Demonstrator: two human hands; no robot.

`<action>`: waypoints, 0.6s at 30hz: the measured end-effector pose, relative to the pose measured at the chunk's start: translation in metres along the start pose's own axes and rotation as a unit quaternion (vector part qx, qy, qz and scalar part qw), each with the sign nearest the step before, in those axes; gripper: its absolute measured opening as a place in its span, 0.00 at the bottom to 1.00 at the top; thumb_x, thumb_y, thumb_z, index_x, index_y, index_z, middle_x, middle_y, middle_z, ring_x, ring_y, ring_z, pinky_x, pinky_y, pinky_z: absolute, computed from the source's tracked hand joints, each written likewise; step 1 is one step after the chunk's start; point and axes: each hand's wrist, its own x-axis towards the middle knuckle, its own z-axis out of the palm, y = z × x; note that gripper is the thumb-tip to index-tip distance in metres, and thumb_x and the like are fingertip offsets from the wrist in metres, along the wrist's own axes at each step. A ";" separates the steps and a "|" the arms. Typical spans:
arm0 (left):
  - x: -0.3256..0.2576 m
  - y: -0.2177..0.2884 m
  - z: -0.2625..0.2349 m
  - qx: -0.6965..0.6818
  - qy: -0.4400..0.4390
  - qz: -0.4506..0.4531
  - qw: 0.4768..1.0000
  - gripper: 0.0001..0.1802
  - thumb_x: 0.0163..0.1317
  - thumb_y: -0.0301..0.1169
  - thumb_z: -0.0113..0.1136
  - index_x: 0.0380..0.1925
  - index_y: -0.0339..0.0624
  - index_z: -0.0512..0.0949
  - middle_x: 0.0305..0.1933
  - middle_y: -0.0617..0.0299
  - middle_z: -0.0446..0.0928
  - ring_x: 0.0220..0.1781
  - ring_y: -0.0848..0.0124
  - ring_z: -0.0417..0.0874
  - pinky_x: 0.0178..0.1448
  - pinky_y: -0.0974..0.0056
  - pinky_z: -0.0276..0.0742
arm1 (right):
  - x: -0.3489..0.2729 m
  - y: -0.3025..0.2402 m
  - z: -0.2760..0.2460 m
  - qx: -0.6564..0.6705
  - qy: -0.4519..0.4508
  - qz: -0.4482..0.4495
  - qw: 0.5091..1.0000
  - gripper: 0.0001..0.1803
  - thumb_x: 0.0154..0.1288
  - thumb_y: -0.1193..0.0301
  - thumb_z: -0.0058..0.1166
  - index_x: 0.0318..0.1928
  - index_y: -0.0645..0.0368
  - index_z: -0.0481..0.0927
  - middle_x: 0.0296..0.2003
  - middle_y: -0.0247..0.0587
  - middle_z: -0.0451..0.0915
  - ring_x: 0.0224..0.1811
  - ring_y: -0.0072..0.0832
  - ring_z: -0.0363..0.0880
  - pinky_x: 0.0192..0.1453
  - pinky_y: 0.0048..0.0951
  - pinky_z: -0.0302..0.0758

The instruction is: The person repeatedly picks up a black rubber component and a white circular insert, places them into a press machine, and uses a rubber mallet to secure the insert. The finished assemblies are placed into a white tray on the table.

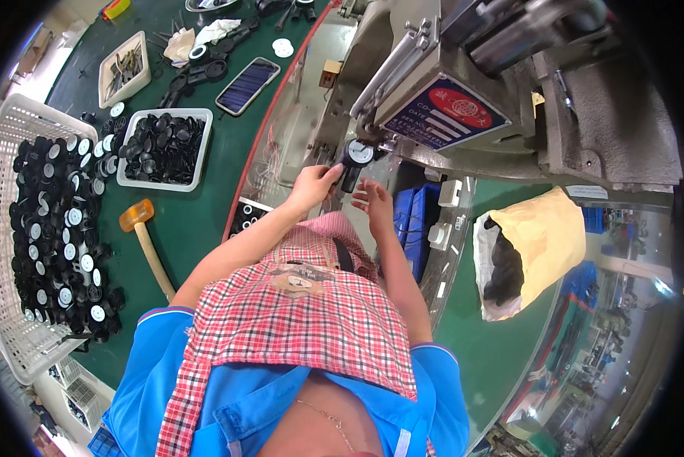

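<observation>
Overhead, from the head view, I saw my left hand (312, 185) pinching a small black part (355, 160) with a white round face, held up right under the grey machine (433, 84) at the far edge of the green table (197, 221). My right hand (374, 199) was just beside it with its fingers spread loose, grasping nothing; its fingertips sat near the part's lower end, and I could not tell whether they touched.

Left of my arm, a mallet (145, 236) with an orange head lay on the table. Beyond it stood a white tray (166, 148) heaped with black parts, and along the left edge a big white basket (14, 228) held many more black pieces with white discs. A phone (247, 85) lay further back, near a smaller box (125, 68) of metal bits.

On the right, a tan bag (536, 244) with a black lining lay open on the table. A red checked apron (304, 305) covered my blue shirt in the foreground.
</observation>
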 end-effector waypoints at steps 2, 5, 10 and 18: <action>0.000 -0.001 0.001 0.025 0.003 0.006 1.000 0.25 0.73 0.47 0.55 0.27 0.36 0.78 0.21 0.64 0.75 0.21 0.77 0.73 0.26 0.68 0.69 | 0.003 0.005 0.002 -0.013 0.007 -0.003 1.000 0.23 0.74 0.54 0.55 0.54 0.62 0.78 0.45 0.39 0.79 0.42 0.28 0.82 0.43 0.30 0.82; 0.004 0.000 0.000 0.051 0.009 0.002 0.999 0.25 0.73 0.48 0.55 0.27 0.36 0.78 0.21 0.64 0.76 0.21 0.76 0.74 0.27 0.67 0.70 | 0.007 0.007 0.005 -0.040 0.018 -0.017 0.999 0.22 0.74 0.56 0.55 0.54 0.62 0.78 0.42 0.36 0.81 0.38 0.26 0.82 0.41 0.28 0.82; -0.004 0.008 -0.007 0.084 0.020 0.064 0.994 0.24 0.72 0.47 0.55 0.28 0.35 0.78 0.20 0.63 0.77 0.22 0.75 0.76 0.28 0.64 0.73 | 0.026 0.010 0.006 -0.159 0.053 -0.048 0.985 0.20 0.73 0.58 0.56 0.50 0.65 0.81 0.36 0.37 0.83 0.35 0.24 0.83 0.41 0.27 0.80; -0.108 -0.009 -0.124 0.058 0.103 0.097 0.988 0.19 0.74 0.38 0.54 0.56 0.36 0.77 0.29 0.64 0.78 0.26 0.79 0.75 0.33 0.68 0.75 | 0.111 -0.010 -0.010 -0.510 0.052 -0.335 0.790 0.19 0.71 0.62 0.50 0.49 0.63 0.84 0.42 0.56 0.84 0.41 0.54 0.83 0.46 0.50 0.78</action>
